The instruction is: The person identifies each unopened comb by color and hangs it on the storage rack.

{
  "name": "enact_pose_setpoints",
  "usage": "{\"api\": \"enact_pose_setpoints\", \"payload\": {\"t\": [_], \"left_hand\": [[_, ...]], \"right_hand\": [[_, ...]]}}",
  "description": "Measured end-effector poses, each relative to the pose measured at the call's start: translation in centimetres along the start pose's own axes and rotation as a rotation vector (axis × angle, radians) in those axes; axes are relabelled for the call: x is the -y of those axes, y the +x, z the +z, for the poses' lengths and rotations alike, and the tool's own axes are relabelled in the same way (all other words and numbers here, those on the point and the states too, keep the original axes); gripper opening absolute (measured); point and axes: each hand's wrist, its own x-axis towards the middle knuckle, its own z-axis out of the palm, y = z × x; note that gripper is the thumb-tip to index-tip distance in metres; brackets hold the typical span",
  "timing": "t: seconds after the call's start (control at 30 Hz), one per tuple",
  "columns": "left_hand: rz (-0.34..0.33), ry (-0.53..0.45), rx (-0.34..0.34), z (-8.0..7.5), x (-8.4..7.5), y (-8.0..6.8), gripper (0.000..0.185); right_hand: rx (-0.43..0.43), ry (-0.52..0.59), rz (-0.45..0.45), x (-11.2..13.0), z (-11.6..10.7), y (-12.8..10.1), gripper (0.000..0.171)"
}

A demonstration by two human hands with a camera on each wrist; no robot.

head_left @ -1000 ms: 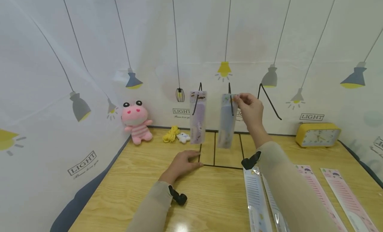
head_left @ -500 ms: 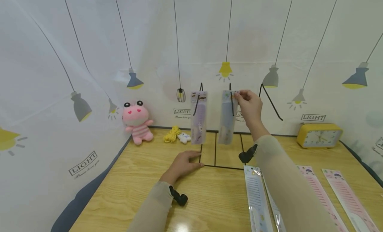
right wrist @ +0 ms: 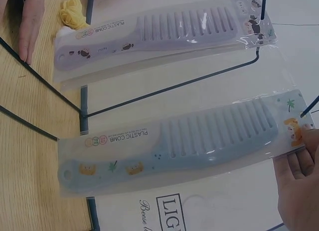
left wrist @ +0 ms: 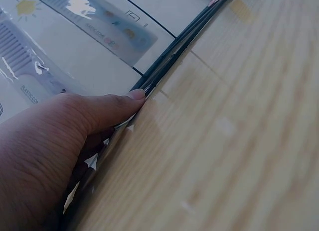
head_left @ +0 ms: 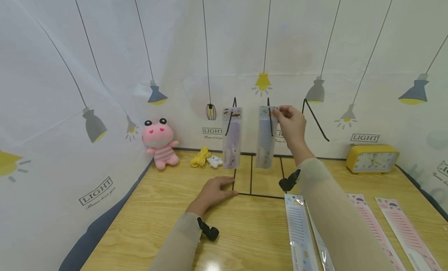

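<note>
A black wire rack (head_left: 251, 173) stands at the back of the wooden table (head_left: 140, 224). A purple packaged comb (head_left: 231, 138) hangs from the rack's left hook. My right hand (head_left: 279, 112) pinches the top corner of a light blue packaged comb (head_left: 266, 140) at the middle hook; in the right wrist view the fingers (right wrist: 298, 176) hold the blue comb (right wrist: 199, 141) below the purple comb (right wrist: 164, 32). My left hand (head_left: 228, 185) lies flat on the table, fingertips pressing the rack's base wire (left wrist: 169, 61). The right hook (head_left: 315, 115) is bare.
A pink plush toy (head_left: 159, 140), a yellow cord bundle (head_left: 200, 156) and a small white toy (head_left: 214, 160) sit by the back wall. A yellow clock (head_left: 371, 157) stands at the back right. Several packaged combs (head_left: 299, 232) lie flat at the front right.
The blue comb package has swung from a slight tilt to hanging straighter, and my right hand has risen a little. The left hand has stayed put.
</note>
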Motion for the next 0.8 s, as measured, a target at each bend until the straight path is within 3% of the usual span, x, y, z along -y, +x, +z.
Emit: {"api": "enact_pose_setpoints", "payload": {"t": [0.37,0.6,0.8], "left_hand": [[0.016,-0.004,-0.007,0.1,0.0,0.0,0.060],[0.004,0.000,-0.002,0.1,0.1,0.0,0.062],[0.004,-0.010,0.002,0.1,0.0,-0.1,0.060]], "right_hand": [[-0.008,-0.059,-0.037,-0.6,-0.4,-0.3,0.035],[-0.030,-0.093,-0.049,-1.4,-1.5,-1.0,0.046],[0.037,-0.108,-0.026,-2.2,-3.0,-2.8,0.053]]}}
